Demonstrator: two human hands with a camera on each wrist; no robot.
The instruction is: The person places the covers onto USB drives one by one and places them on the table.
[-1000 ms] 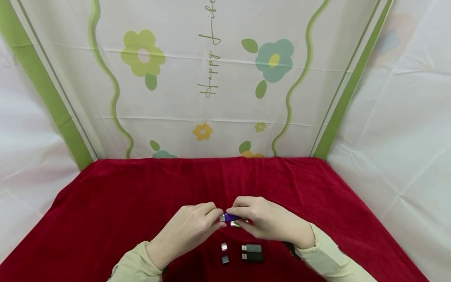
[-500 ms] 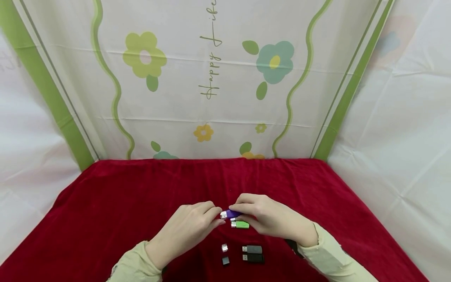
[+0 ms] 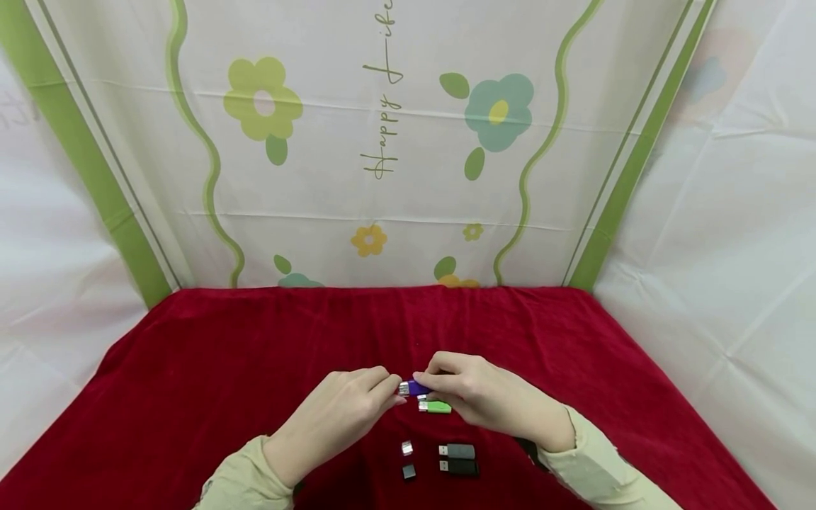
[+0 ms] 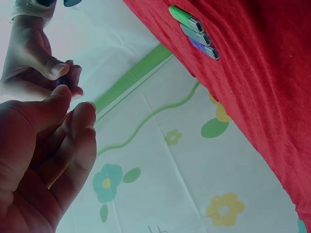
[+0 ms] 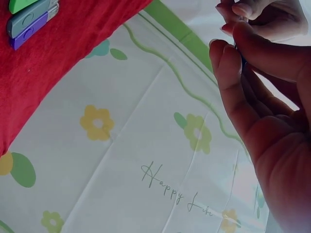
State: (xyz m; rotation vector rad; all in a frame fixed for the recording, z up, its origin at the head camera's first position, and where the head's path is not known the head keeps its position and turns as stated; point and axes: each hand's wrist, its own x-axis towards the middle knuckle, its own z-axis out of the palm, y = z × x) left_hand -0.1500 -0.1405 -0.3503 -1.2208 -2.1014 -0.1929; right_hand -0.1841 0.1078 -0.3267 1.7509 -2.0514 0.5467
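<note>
In the head view, my right hand (image 3: 474,389) pinches a blue-purple USB stick (image 3: 418,387) above the cloth, thumb and fingers on its body. The shiny, clear-looking cap end (image 3: 404,389) points left. My left hand (image 3: 350,407) pinches that end between thumb and fingertips. In the left wrist view, the fingertips of both hands meet around the dark stick (image 4: 62,81), mostly covered. Below the hands, a green USB stick (image 3: 438,407) lies on the cloth. Both wrist views show it beside a grey stick (image 5: 29,24) and a purple stick (image 5: 30,35).
Nearer me lie a grey USB stick (image 3: 460,450) and a black USB stick (image 3: 460,467), connectors facing left. Left of them are a clear cap (image 3: 407,448) and a dark grey cap (image 3: 409,472). Red cloth (image 3: 255,340) covers the table; printed curtains (image 3: 382,198) surround it.
My right hand has shifted slightly to the right, uncovering more of the green stick, and more of the held stick's cap end shows. The left hand stays nearly still.
</note>
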